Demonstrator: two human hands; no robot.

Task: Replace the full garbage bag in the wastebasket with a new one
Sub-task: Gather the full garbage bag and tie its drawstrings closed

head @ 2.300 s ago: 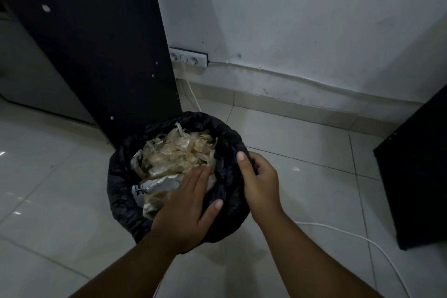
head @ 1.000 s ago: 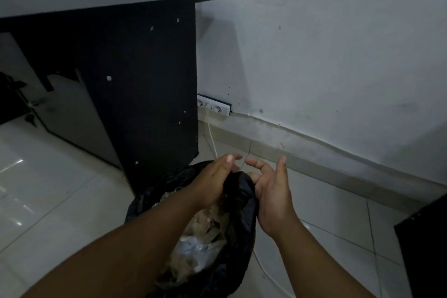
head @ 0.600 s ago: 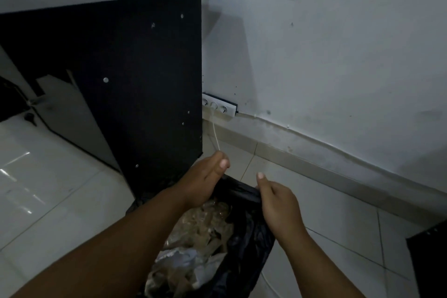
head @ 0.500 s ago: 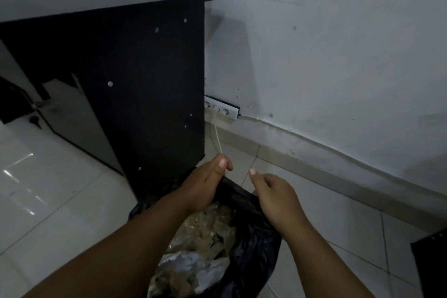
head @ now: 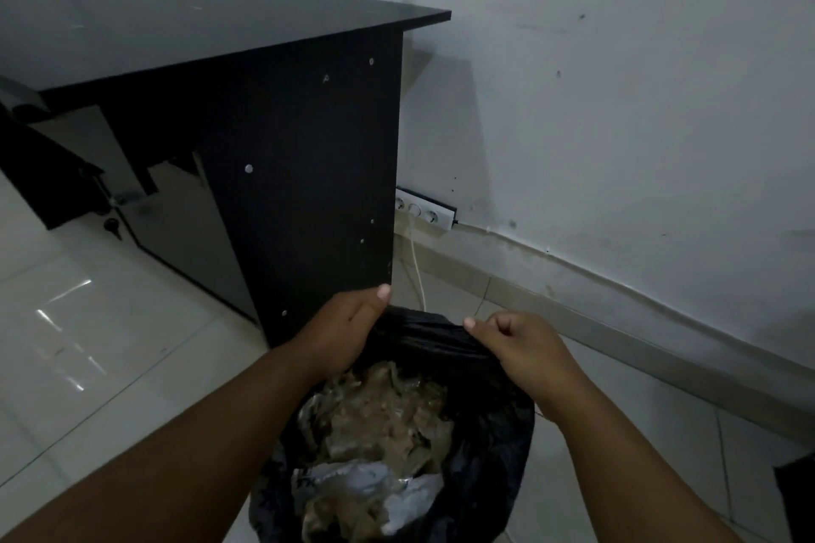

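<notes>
Hands at work: left hand [head: 348,322] and right hand [head: 516,344] each pinched the far edge of the full garbage bag [head: 485,454] beside the black desk [head: 308,168], spread wider than moments earlier, apparently readying it for lifting out.

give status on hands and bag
Left hand and right hand both grip far rim of full black plastic garbage bag. Black desk panel close behind.

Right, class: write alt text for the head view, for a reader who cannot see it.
Two hands pinch the far edge of a full black garbage bag, the left hand and right hand holding it stretched between them over crumpled wrappers. A black desk stands behind on the left, with a white power strip low on the wall.
</notes>
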